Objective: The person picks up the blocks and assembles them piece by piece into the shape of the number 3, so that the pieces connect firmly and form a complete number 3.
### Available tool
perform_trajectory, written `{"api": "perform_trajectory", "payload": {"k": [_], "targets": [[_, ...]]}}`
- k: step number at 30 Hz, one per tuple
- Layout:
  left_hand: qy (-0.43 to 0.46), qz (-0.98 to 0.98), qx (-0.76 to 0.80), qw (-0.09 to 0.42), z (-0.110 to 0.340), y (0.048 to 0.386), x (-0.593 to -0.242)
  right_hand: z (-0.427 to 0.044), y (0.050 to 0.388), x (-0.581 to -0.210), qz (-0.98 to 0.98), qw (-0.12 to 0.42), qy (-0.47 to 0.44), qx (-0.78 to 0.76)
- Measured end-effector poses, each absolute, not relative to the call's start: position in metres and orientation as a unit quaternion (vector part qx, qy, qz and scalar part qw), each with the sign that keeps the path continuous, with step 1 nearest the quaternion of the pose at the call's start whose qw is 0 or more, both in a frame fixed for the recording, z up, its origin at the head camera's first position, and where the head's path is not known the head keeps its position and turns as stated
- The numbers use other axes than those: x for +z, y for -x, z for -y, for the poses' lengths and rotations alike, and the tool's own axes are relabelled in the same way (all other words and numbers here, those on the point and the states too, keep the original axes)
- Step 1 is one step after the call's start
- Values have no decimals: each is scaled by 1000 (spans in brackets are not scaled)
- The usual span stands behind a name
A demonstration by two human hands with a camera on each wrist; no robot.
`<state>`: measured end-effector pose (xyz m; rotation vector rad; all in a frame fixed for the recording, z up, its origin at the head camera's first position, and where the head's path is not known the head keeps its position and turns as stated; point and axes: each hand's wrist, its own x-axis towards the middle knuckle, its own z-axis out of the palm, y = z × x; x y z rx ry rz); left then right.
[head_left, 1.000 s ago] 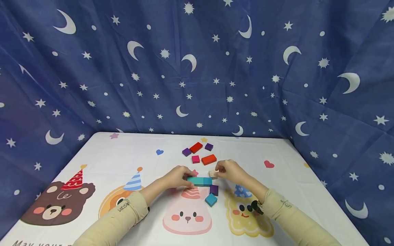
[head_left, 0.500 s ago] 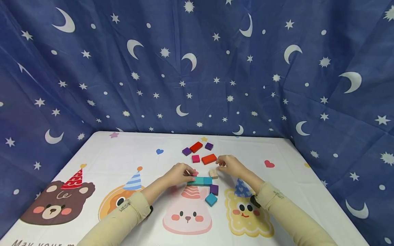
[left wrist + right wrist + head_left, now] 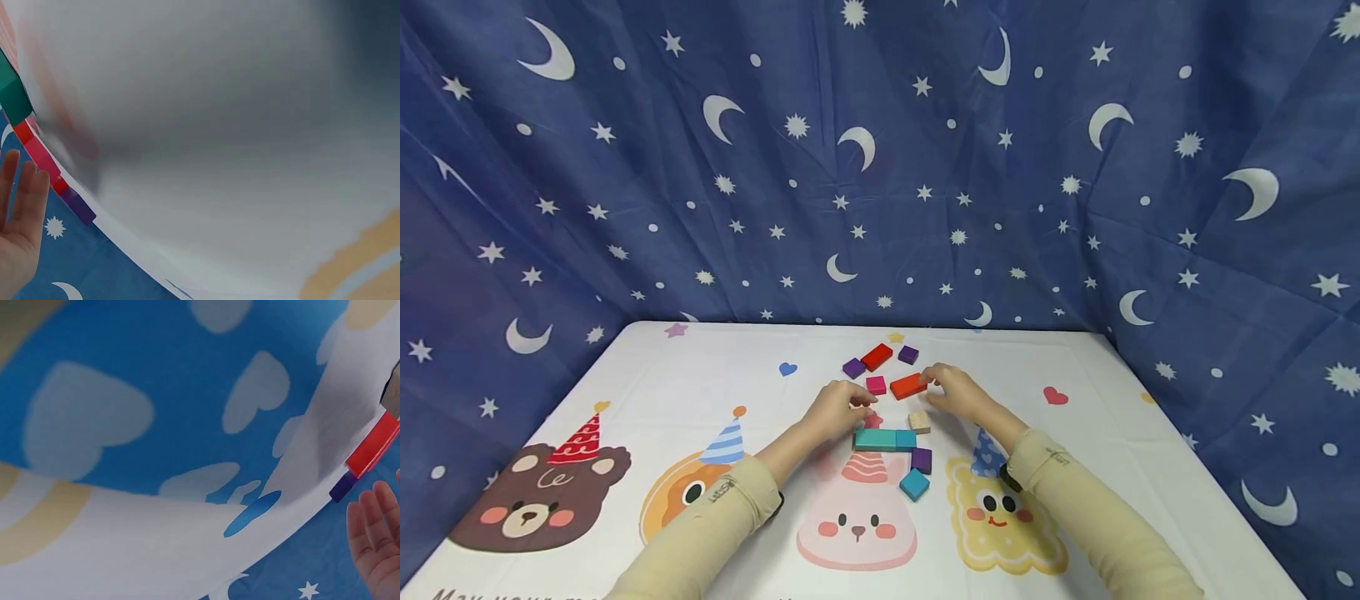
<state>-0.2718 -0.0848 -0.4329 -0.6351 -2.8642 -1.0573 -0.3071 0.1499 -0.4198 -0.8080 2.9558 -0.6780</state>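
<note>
My left hand (image 3: 838, 408) hovers by the left end of a long teal block (image 3: 875, 440), fingers loosely bent around nothing. Butted against that block's right end is a short blue block (image 3: 906, 440). A plain wooden block (image 3: 919, 422) sits just behind the pair. My right hand (image 3: 957, 392) reaches to the right end of an orange-red block (image 3: 907, 387); whether a fingertip touches it cannot be told. In the right wrist view its fingers (image 3: 374, 519) look fairly straight, beside the red block (image 3: 373, 445). The left wrist view shows extended fingers (image 3: 28, 194) near the pink block (image 3: 42, 155).
Nearer me lie a purple block (image 3: 921, 461) and a turned blue block (image 3: 915, 483). Farther back are a pink block (image 3: 876, 385), a red block (image 3: 877, 357) and two purple blocks, left (image 3: 853, 367) and right (image 3: 907, 355). A starry blue curtain (image 3: 880, 167) hangs behind the table (image 3: 737, 350).
My right hand has let go of the wooden block and moved back to the orange-red block. The left hand has come off the teal block and shifted slightly back.
</note>
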Motion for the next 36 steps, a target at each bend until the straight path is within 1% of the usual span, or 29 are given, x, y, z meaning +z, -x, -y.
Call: {"api": "perform_trajectory", "payload": {"k": [5,11,15,19,24,29,36], "targets": [[200,921,-332,35,83,278,-434,-147,312,-423,-945,-1,257,-205],[183,921,-340,46,85,285,-436,-149,316,-428,-943,2,259,-207],[185,923,-336,40,89,292,-439,-153,323,-432,-939,-1,270,-214],[182,923,-339,13,96,300,-437,-154,332,-435,-934,14,278,-225],[183,926,-329,-10,96,312,-435,-151,337,-434,-939,52,245,-235],[187,925,-330,-15,89,319,-437,-150,343,-438,-941,97,212,-247],[178,940,-293,-5,80,327,-433,-155,350,-435,-939,103,223,-240]]}}
